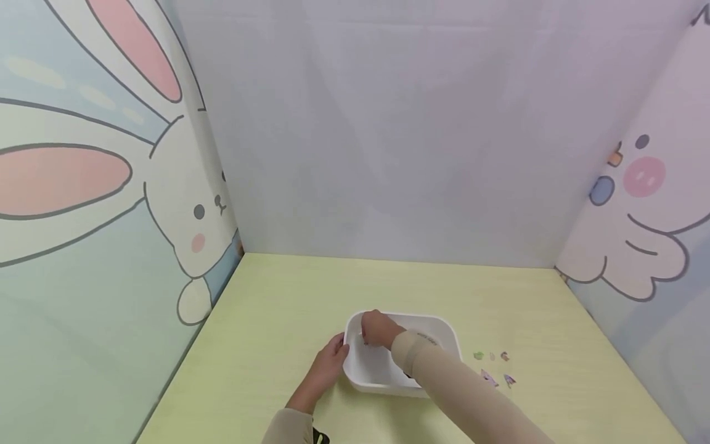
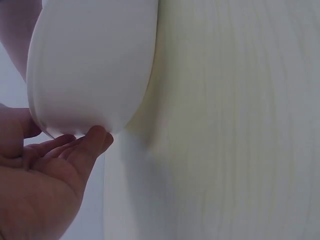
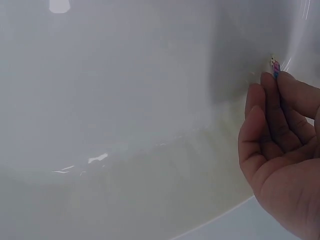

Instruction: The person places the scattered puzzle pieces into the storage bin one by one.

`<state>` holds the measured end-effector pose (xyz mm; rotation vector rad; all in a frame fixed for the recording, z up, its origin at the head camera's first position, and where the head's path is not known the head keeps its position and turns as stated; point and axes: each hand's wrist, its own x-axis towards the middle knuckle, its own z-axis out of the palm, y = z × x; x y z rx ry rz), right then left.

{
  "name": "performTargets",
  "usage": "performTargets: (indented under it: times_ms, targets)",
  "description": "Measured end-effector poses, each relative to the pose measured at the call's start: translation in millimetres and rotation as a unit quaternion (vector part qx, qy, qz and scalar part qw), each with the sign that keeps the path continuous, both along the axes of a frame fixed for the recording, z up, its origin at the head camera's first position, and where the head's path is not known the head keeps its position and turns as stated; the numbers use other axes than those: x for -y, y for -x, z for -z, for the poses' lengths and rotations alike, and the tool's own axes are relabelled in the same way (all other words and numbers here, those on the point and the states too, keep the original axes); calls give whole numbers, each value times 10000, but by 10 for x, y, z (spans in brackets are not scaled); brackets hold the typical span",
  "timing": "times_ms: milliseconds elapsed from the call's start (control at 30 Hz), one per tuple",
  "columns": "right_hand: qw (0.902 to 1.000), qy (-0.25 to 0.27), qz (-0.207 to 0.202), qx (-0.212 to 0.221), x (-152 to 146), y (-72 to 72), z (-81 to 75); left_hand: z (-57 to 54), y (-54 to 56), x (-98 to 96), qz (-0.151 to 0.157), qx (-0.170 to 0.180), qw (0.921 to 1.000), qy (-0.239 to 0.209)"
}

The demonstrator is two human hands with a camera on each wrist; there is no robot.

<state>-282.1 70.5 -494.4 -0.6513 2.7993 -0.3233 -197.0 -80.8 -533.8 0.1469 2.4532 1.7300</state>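
A white plastic basin (image 1: 383, 388) stands on the pale yellow table. My left hand (image 1: 328, 362) grips its left side, with the thumb at the rim and the fingers against the outer wall (image 2: 95, 65) in the left wrist view. The right hand (image 1: 381, 330) reaches down inside the basin near its far left corner. Between thumb and fingertips it pinches a tiny flat piece (image 3: 275, 67) with pink, blue and yellow print, close to the basin's inner surface. My right forearm covers part of the basin's right side in the head view.
Several small colourful cut pieces lie on the table right of the basin, among them a green one (image 1: 478, 356) and a longer purple one (image 1: 489, 378). Dark lettering (image 1: 427, 338) shows inside the basin by the right sleeve. Printed cloth walls (image 1: 388, 154) enclose the table (image 1: 266, 308).
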Motion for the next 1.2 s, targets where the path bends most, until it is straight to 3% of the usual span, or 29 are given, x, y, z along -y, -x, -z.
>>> performTargets:
  times_ms: [433,700,1200]
  targets:
    - [9999,117,-24,-7,-2,60,70,-7,19,-4,43,-32,9999,100]
    - [9991,310,-108,-256,-25,66,185,-7,17,7,-23,-35,9998,201]
    - [9981,409,-269,-382,-65,-9,101,-23,11,14,-47,19,9998,210]
